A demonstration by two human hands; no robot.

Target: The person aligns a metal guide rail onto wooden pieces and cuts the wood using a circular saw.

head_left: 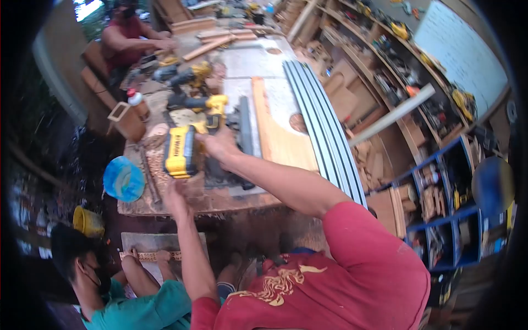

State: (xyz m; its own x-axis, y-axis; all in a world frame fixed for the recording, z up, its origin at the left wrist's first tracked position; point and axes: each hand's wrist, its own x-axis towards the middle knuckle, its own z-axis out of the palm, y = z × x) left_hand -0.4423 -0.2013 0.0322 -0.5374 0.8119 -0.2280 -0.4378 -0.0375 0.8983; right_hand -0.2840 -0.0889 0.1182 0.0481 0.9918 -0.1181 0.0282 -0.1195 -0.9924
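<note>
With our right hand [221, 144] wrapped around its grip, we hold the yellow drill [215, 105] over the workbench [212, 205], our left hand [177, 201] (too blurred to tell its fingers' state) just below the battery [177, 153].

I can make out just one word from here: what looks like DEWALT, in dark letters on the yellow side of the battery pack [178, 152] by the near left part of the bench, turned sideways to my view. On the whiteboard [461, 52] at far right I see faint marks like handwriting, too pale for me to read. The gold print [279, 284] on the near red shirt [363, 275] gives me no legible letters.
</note>
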